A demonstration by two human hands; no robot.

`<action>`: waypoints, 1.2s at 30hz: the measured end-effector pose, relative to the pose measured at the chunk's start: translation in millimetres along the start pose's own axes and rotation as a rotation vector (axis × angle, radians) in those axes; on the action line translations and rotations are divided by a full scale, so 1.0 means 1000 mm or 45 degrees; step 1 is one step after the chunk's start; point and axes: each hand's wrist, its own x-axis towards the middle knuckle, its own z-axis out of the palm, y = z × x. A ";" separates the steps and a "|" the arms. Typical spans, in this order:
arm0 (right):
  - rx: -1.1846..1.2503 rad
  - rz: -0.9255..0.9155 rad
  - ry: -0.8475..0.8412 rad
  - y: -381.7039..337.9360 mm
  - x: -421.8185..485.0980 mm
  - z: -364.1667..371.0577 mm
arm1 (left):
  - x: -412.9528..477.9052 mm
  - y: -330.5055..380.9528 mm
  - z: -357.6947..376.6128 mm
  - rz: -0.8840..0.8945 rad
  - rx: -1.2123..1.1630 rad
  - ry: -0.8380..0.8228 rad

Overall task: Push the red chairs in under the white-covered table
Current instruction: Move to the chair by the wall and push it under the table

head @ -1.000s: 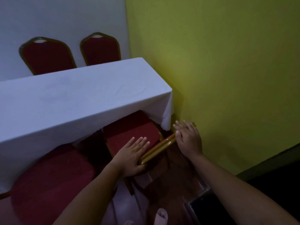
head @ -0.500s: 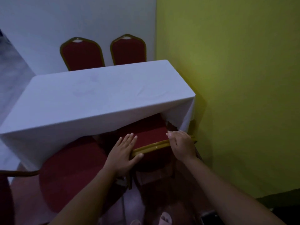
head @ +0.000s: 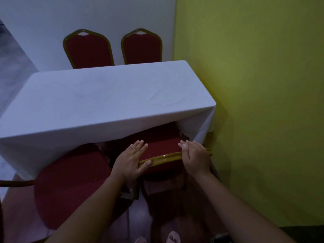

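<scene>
Head view — left hand point(head: 130, 159), right hand point(head: 194, 157) flat on red chair rail point(head: 164, 157) — seat under table edge point(head: 87, 128)

Red chairs at white-covered table point(head: 105, 99).
Nearest chair point(head: 163, 157): gold top rail under fingers of left hand point(head: 129, 162) and right hand point(head: 194, 156), seat partly under the cloth beyond them. Second chair point(head: 70, 186): left of the fingers, seat exposed. Far left chair point(head: 88, 50), far right chair point(head: 142, 47): upright behind the table.

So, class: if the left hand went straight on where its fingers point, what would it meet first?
Probably the cloth, at its hanging edge, once the left hand has passed over the seat; depth is unclear.
</scene>
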 end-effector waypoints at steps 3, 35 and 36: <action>0.026 -0.072 -0.013 0.015 0.012 -0.003 | 0.009 0.007 0.004 -0.023 -0.005 0.017; 0.064 0.113 -0.025 0.017 0.016 -0.005 | 0.019 0.025 0.007 -0.193 0.062 -0.083; 0.072 0.135 -0.013 0.015 0.015 -0.004 | 0.017 0.026 0.007 -0.211 0.054 -0.078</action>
